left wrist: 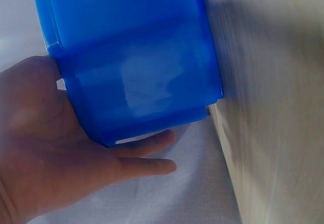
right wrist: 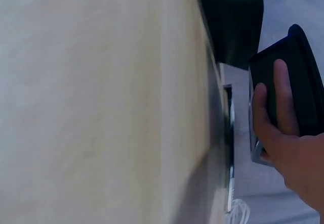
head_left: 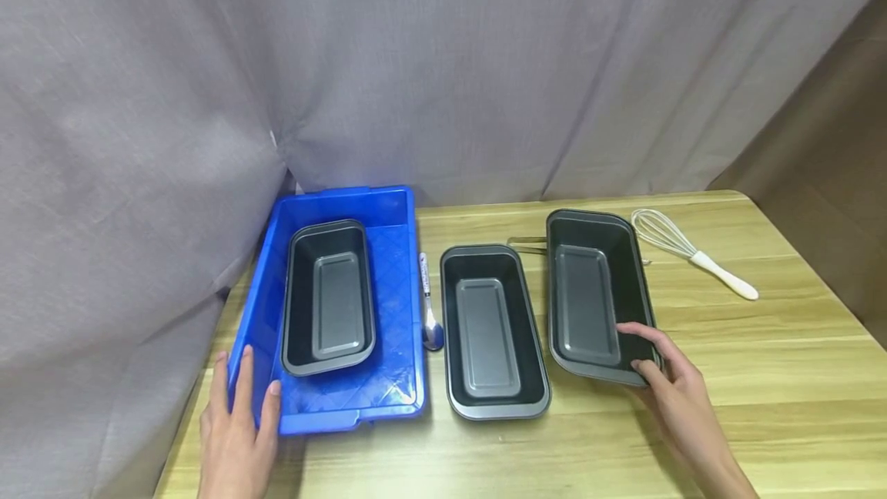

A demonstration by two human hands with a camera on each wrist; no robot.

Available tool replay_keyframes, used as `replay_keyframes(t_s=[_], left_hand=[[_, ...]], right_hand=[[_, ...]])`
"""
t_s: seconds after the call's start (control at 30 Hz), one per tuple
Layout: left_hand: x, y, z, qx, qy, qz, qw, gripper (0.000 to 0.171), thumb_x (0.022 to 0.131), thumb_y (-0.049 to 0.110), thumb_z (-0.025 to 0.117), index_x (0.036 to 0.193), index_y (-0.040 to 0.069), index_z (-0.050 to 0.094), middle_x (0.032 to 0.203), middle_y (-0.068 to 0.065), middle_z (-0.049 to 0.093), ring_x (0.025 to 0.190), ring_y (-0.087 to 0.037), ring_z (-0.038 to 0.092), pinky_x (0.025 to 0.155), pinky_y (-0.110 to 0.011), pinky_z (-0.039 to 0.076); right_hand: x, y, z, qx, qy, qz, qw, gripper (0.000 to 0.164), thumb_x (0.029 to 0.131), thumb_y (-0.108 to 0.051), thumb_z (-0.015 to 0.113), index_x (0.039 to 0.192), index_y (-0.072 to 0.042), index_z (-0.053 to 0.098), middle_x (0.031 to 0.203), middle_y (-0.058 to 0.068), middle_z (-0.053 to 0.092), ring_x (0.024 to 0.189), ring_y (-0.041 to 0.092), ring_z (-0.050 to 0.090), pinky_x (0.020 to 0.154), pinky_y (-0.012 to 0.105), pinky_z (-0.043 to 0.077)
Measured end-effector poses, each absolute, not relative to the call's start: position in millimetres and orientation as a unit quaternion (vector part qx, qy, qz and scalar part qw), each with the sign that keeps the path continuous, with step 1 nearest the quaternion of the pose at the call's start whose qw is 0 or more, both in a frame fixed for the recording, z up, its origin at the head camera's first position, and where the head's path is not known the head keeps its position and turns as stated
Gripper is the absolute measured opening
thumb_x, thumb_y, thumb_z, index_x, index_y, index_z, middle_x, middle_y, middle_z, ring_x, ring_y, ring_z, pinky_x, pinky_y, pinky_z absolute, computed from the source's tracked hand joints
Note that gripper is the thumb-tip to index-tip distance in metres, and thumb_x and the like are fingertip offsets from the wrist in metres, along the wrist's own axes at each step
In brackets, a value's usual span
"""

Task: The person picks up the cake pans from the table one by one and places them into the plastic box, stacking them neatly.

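My right hand [head_left: 675, 383] pinches the near right corner of a dark loaf pan [head_left: 585, 299], with some fingers inside the wall. In the right wrist view, the other fingers lie along the outside of this pan [right wrist: 298, 77], which is raised off the table. My left hand [head_left: 239, 426] touches the near left corner of a blue tray [head_left: 419, 314], its fingers mostly straight. The left wrist view shows two extended fingers beside the tray's wall [left wrist: 136, 47]. Inside the tray lies a second loaf pan [head_left: 338, 306]. A third loaf pan [head_left: 488, 337] stands on the table between tray and held pan.
A spoon [head_left: 430, 314] with a patterned handle lies along the tray's right side. Partly hidden behind the held pan is a thin metal utensil [head_left: 528, 241]. A white whisk [head_left: 693, 252] lies at the right on the wooden table [head_left: 776, 376]. Grey cloth [head_left: 450, 68] hangs behind.
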State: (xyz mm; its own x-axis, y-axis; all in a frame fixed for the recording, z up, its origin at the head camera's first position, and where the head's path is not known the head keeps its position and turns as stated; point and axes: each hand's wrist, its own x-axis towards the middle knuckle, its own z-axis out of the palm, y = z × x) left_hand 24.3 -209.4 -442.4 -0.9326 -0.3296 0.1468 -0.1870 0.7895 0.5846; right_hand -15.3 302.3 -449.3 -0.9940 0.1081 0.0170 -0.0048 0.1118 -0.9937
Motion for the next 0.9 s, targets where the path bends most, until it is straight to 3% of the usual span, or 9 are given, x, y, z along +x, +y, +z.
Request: replay_keyframes(t_s=[0.1,0.17,0.23,0.27,0.37,0.47,0.5,0.63,0.9], left_hand=[[23,-209,-441,0.140,-0.942,-0.286,0.107,0.063,0.118,0.031,0.047,0.173,0.007,0.029,0.179,-0.030,0.016,0.146,-0.072,0.032,0.114,-0.084,0.029],[22,-210,-439,0.140,-0.949,-0.268,0.090,0.064,0.118,0.034,0.045,0.174,0.008,0.027,0.179,-0.030,0.014,0.148,-0.071,0.029,0.116,-0.089,0.023],[21,-210,-436,0.142,-0.955,-0.250,0.074,0.064,0.118,0.036,0.043,0.174,0.009,0.026,0.180,-0.030,0.013,0.152,-0.072,0.024,0.116,-0.093,0.013],[20,-210,-435,0.143,-0.958,-0.241,0.062,0.065,0.119,0.038,0.041,0.175,0.011,0.025,0.181,-0.030,0.011,0.154,-0.072,0.020,0.116,-0.095,0.007],[19,-210,-430,0.155,-0.963,-0.219,0.014,0.068,0.119,0.046,0.034,0.177,0.014,0.018,0.182,-0.027,0.002,0.158,-0.073,0.006,0.114,-0.095,-0.007],[18,-211,-426,0.163,-0.963,-0.213,-0.029,0.070,0.119,0.052,0.028,0.178,0.016,0.010,0.183,-0.025,-0.008,0.157,-0.074,-0.006,0.112,-0.093,-0.016],[17,-211,-425,0.164,-0.963,-0.211,-0.037,0.071,0.119,0.053,0.027,0.178,0.017,0.008,0.183,-0.025,-0.010,0.157,-0.074,-0.008,0.112,-0.093,-0.018],[18,-211,-423,0.164,-0.963,-0.210,-0.046,0.072,0.119,0.054,0.025,0.178,0.018,0.006,0.182,-0.024,-0.013,0.156,-0.074,-0.011,0.110,-0.093,-0.021],[19,-211,-426,0.161,-0.964,-0.211,-0.027,0.070,0.119,0.052,0.028,0.177,0.015,0.013,0.183,-0.025,-0.008,0.156,-0.075,-0.004,0.111,-0.094,-0.017]], right_hand=[[-20,296,-444,-0.021,-0.724,0.688,0.037,0.049,0.110,0.010,0.046,0.155,-0.005,0.057,0.157,-0.002,0.042,0.112,0.002,0.056,0.086,0.015,0.058],[-23,291,-440,-0.011,-0.697,0.717,0.032,0.049,0.110,0.012,0.044,0.156,-0.002,0.055,0.159,0.003,0.040,0.118,0.002,0.061,0.092,0.021,0.062],[-26,287,-436,-0.006,-0.681,0.732,0.031,0.050,0.109,0.013,0.043,0.156,-0.001,0.055,0.161,0.005,0.037,0.120,0.004,0.065,0.093,0.025,0.064],[-28,284,-434,-0.011,-0.681,0.731,0.034,0.050,0.109,0.013,0.044,0.155,-0.003,0.056,0.160,0.005,0.038,0.108,0.003,0.069,0.089,0.022,0.064],[-32,276,-427,-0.019,-0.694,0.719,0.036,0.053,0.107,0.013,0.044,0.155,-0.006,0.057,0.163,0.007,0.034,0.105,0.001,0.067,0.088,0.021,0.064],[-37,266,-420,-0.016,-0.695,0.718,0.028,0.055,0.107,0.013,0.043,0.156,-0.006,0.056,0.163,0.009,0.033,0.105,0.003,0.069,0.088,0.022,0.064],[-39,262,-418,-0.006,-0.686,0.728,0.021,0.055,0.106,0.015,0.041,0.156,-0.003,0.055,0.164,0.011,0.032,0.115,0.007,0.069,0.093,0.028,0.065],[-45,244,-411,0.015,-0.672,0.741,0.005,0.053,0.107,0.014,0.039,0.154,-0.001,0.055,0.159,0.014,0.034,0.115,0.013,0.072,0.094,0.030,0.065],[-57,210,-393,0.044,-0.669,0.742,-0.012,0.051,0.105,0.013,0.042,0.150,-0.003,0.059,0.157,0.014,0.039,0.111,0.015,0.072,0.094,0.029,0.065]])
